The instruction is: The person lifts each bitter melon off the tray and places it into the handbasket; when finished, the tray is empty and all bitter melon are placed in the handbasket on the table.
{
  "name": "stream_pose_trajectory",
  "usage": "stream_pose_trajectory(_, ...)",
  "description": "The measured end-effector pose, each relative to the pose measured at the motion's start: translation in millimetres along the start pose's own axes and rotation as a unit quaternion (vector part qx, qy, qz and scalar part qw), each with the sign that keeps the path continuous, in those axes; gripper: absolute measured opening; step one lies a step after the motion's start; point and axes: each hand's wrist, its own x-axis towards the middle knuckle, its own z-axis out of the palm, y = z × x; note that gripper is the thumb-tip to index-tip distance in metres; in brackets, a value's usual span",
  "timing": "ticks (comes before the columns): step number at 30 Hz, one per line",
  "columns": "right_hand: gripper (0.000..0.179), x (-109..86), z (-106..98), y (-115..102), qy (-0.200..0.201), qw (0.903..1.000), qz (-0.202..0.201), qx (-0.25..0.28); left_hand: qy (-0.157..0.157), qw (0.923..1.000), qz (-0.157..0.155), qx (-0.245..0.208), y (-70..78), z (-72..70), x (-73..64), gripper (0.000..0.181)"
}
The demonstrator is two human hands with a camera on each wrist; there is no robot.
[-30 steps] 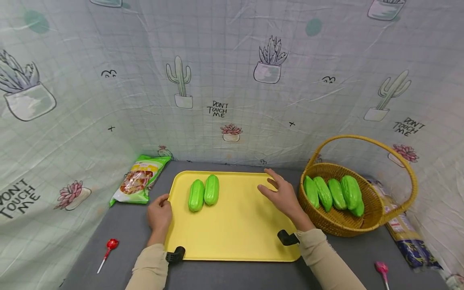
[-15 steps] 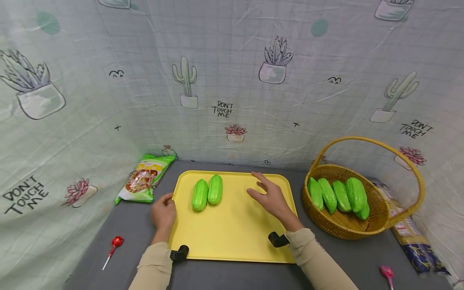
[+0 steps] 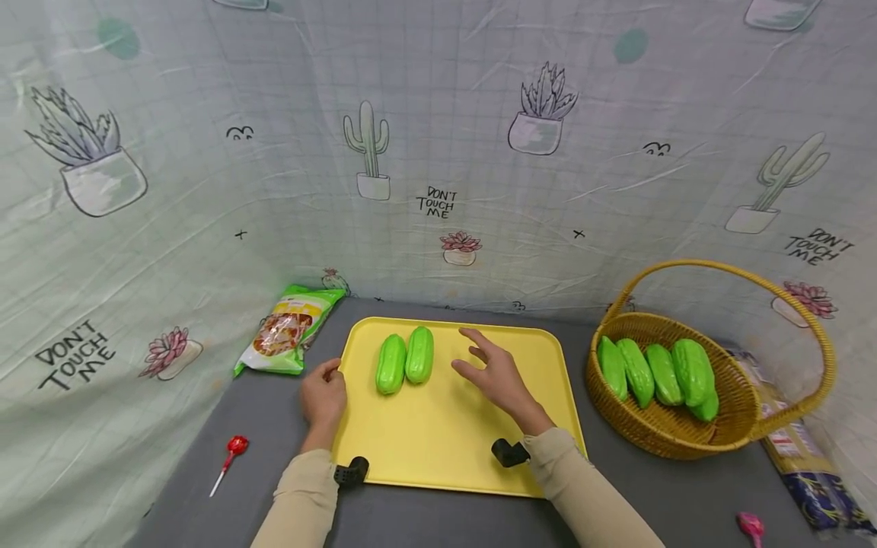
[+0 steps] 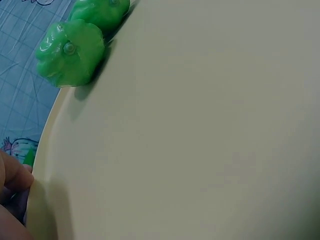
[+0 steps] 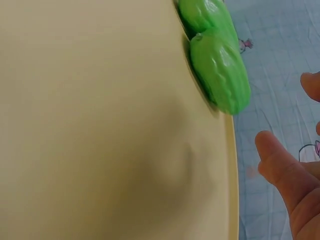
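Observation:
Two bright green ribbed gourds [image 3: 390, 365] lie side by side on the left part of the yellow tray [image 3: 438, 449]. In the left wrist view, a gourd [image 4: 71, 54] shows its ribbed end with a stem nub. My left hand [image 3: 324, 397] holds the tray's left rim, its fingers curled at the edge. Over the tray, right of the gourds, hovers my right hand [image 3: 495, 378], thumb and fingers spread apart with nothing between them. The right wrist view has the fingers [image 5: 285, 160] beyond the tray's rim, apart from the near gourd [image 5: 220, 72].
A wicker basket [image 3: 668, 445] with a tall handle stands right of the tray, holding several green gourds [image 3: 692, 373]. Behind it lies a long packet [image 3: 795, 441]. A green snack bag [image 3: 288, 331] is at back left. Lollipops, one red [image 3: 237, 445], one pink [image 3: 751, 525], lie on the table.
My right hand has moved left over the tray, from near the basket toward the two gourds. The left hand has stayed at the tray's rim. The head view has shifted slightly.

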Motion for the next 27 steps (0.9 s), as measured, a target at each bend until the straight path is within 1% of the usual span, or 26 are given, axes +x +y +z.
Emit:
stream_pose_trajectory(5, 0.068, 6.7, 11.1, -3.6, -0.003, 1.0, -0.002, 0.005, 0.0, 0.9999, -0.007, -0.011, 0.2, -3.3, 1.8, 0.035)
stream_pose_trajectory(10, 0.069, 14.5, 21.4, -5.2, -0.01, 0.9998, -0.015, 0.002, 0.001, 0.9999, -0.001, -0.011, 0.0, -4.9, 2.4, 0.036)
stream_pose_trajectory(15, 0.071, 20.4, 30.2, -8.1, -0.033, 0.9992, -0.023, 0.001, -0.004, 1.0, -0.001, -0.002, -1.8, -3.1, 1.2, 0.036)
stream_pose_trajectory(19, 0.074, 23.8, 36.2, -8.4, -0.053, 0.9984, -0.018, -0.004, -0.002, 1.0, -0.003, 0.001, -1.9, -1.8, 0.1, 0.036)
stream_pose_trajectory(24, 0.074, 28.3, 42.2, -6.3, -0.054, 0.9985, -0.006, -0.004, -0.007, 1.0, 0.002, -0.003, -0.8, -1.1, 0.9, 0.036)
stream_pose_trajectory(27, 0.075, 32.2, 46.8, -4.7, -0.055, 0.9984, -0.007, -0.006, -0.008, 1.0, -0.001, -0.005, -0.7, -1.3, 0.9, 0.035)
